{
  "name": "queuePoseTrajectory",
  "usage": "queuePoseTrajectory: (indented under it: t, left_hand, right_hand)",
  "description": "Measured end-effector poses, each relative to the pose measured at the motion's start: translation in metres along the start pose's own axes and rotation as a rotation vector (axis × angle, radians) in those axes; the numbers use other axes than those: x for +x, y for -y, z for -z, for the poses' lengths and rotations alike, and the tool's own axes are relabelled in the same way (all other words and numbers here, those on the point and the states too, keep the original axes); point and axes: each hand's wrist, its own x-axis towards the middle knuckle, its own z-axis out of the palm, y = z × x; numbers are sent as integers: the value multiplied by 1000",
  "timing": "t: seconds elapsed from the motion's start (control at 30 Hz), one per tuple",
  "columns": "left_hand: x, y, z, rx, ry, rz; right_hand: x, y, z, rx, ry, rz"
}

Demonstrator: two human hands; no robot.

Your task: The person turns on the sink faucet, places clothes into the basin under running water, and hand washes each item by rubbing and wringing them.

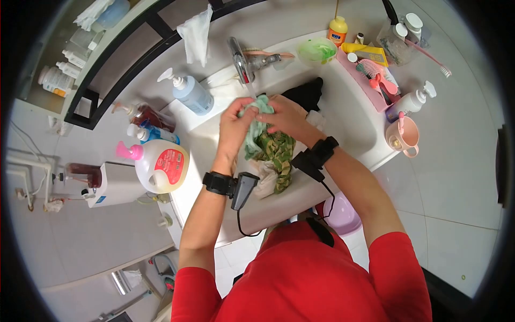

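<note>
My left hand (pixel 236 124) and my right hand (pixel 288 117) are both closed on a pale green cloth (pixel 254 140) under the faucet (pixel 240 60). The cloth hangs down from between my fingers into the white sink (pixel 354 126). Below my hands a camouflage-patterned cloth (pixel 277 155) lies in the sink, with a pale cloth (pixel 265 181) beside it. Behind my right hand is a black cloth (pixel 307 93). Each of my wrists wears a black strap with a small device and a cable.
On the left rim stand a blue pump bottle (pixel 194 95) and a large detergent bottle (pixel 162 166). A green bowl (pixel 317 52), a pink tray (pixel 358 80) with brushes and a pink cup (pixel 402 135) sit along the back and right rim. A purple basin (pixel 343 216) is below.
</note>
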Motion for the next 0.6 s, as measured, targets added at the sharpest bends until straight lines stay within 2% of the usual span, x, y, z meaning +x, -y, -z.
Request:
queuePoseTrajectory:
  t: [0.1,0.17,0.2,0.23,0.27,0.3,0.37,0.4,0.43,0.5,0.53,0.57,0.6]
  left_hand:
    - [4,-46,11,-87,-23,-4]
    - [4,-49,22,-35,-50,-49]
    - [2,-40,29,193,-30,-51]
    - [-2,-32,36,422,-10,-49]
    - [-7,-28,42,716,-6,66]
    - [-11,-18,48,716,-12,64]
    - [-16,17,61,910,-17,11]
    - [-15,37,68,771,-44,45]
    - [-14,34,68,768,-43,49]
    - [-10,25,69,275,-102,212]
    - [-7,21,71,162,-93,188]
    - [-6,17,71,161,-99,188]
    - [-6,13,69,123,-113,217]
  right_hand:
    - [-4,31,3,172,-50,83]
    - [-3,41,15,-74,-270,343]
    - [-2,45,18,418,-312,241]
    - [0,42,23,413,-303,239]
    - [1,37,32,424,-358,223]
    - [4,32,38,434,-414,209]
    - [7,25,37,350,-457,249]
    - [9,18,41,215,-466,240]
    - [11,11,44,78,-473,227]
    - [15,-1,47,66,-521,267]
    - [16,-3,48,60,-571,315]
    - [18,-2,51,58,-565,317]
    - [18,-2,55,-160,-632,302]
